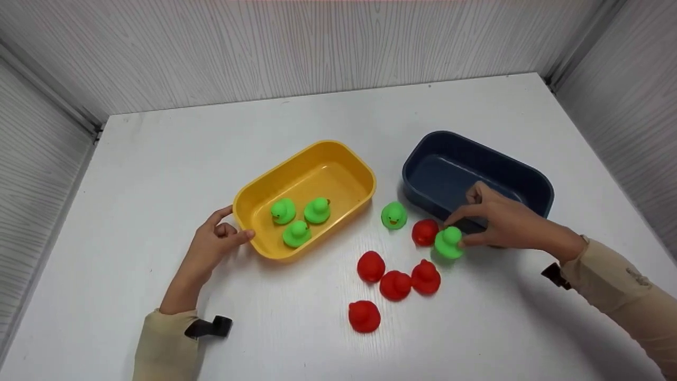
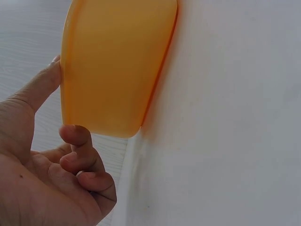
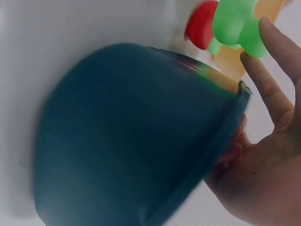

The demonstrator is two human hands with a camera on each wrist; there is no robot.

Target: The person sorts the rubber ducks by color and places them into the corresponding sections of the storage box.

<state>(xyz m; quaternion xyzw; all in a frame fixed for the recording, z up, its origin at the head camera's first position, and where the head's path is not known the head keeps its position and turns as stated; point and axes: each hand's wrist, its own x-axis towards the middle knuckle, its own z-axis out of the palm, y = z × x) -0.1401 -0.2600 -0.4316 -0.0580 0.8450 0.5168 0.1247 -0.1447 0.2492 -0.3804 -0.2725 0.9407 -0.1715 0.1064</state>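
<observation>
My left hand [image 1: 214,241] grips the near left end of a yellow bin [image 1: 338,159], thumb over the rim and index finger against the outside. In the left wrist view the bin's end wall [image 2: 117,70] rises beside the fingertips. Three green rubber ducks [image 1: 297,234] sit inside it. My right hand [image 1: 502,219] pinches another green rubber duck [image 1: 448,243] between thumb and index finger, beside the near wall of a dark blue bin [image 1: 476,143]. A red rubber duck [image 1: 424,233] lies just left of the pinched one, and a green duck [image 1: 394,215] stands between the bins.
Several more red rubber ducks [image 1: 395,286] are scattered on the white table [image 1: 264,328] in front of the bins. Whitish wood-grain panels [image 1: 264,53] border the table at the back and both sides.
</observation>
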